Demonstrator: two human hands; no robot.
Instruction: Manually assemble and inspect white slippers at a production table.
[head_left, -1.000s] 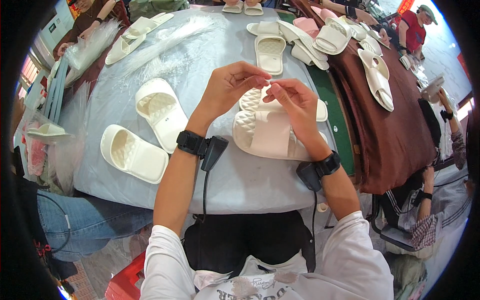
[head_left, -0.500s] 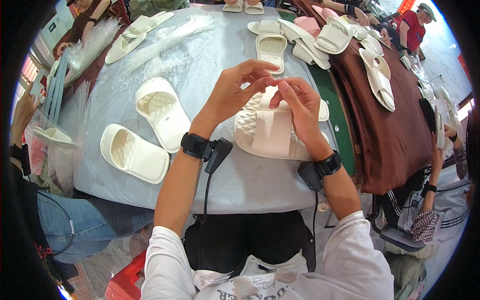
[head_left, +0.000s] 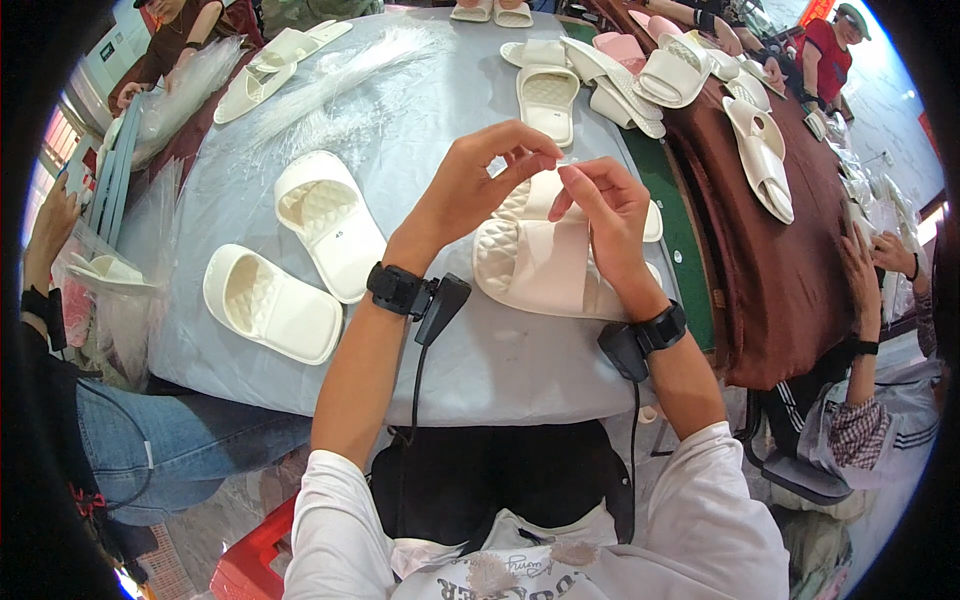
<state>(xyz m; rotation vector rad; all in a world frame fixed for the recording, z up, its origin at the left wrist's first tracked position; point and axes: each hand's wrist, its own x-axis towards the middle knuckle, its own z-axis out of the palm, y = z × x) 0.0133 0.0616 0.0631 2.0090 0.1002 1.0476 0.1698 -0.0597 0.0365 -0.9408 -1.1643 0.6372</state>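
Note:
Above the table, my left hand [head_left: 475,180] and my right hand [head_left: 612,205] meet with their fingertips pinched close together. A tiny whitish thing shows between the fingertips, too small to name. Below my right hand lies a white slide slipper [head_left: 500,262] with a smooth band and a quilted footbed. Its mate [head_left: 652,222] lies just behind, mostly hidden by my hands. To the left of my hands, two more white slippers, one nearer [head_left: 275,305] and one farther [head_left: 330,225], lie toes away.
Loose clear plastic strands [head_left: 345,85] spread across the grey-covered table [head_left: 480,375]. White slippers [head_left: 547,105] are heaped at the back right. A brown-covered table [head_left: 745,310] adjoins on the right, with a slipper [head_left: 760,160] on it. Other people work on both sides.
My fingertips have shifted slightly apart and stay pinched. The slippers before me lie as they were. At the far right, another person's hands have moved.

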